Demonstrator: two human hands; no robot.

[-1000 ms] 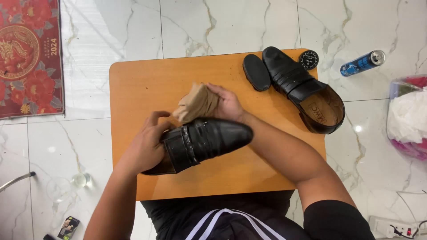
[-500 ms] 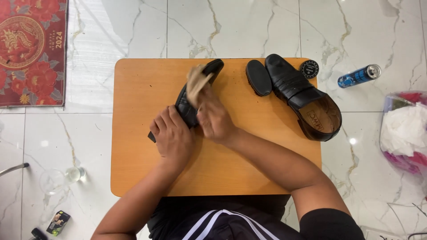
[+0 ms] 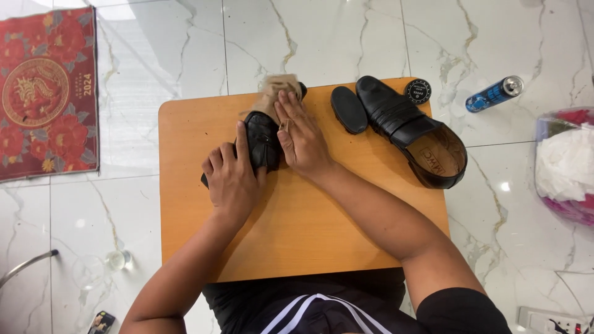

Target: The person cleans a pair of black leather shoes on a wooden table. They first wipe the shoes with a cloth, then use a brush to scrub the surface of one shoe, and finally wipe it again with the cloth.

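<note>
On a small wooden table (image 3: 309, 235) my left hand (image 3: 232, 176) grips a black leather shoe (image 3: 263, 139), toe pointing away from me. My right hand (image 3: 300, 136) presses a tan cloth (image 3: 272, 93) against the shoe's toe and side. The cloth covers the toe tip. A second black shoe (image 3: 411, 133) lies on the table's right part, opening toward me. A black oval brush (image 3: 348, 109) lies between the two shoes. A round black polish tin (image 3: 418, 91) sits at the table's far right corner.
A blue spray can (image 3: 495, 94) lies on the marble floor to the right. A plastic bag of white cloth (image 3: 566, 167) is at the far right. A red floral mat (image 3: 43, 93) lies at left. A glass (image 3: 117, 260) stands on the floor at lower left.
The shoe has been turned from lying sideways to pointing away from me. My right hand with the cloth has moved along it to the toe, and my left hand has shifted to the heel.
</note>
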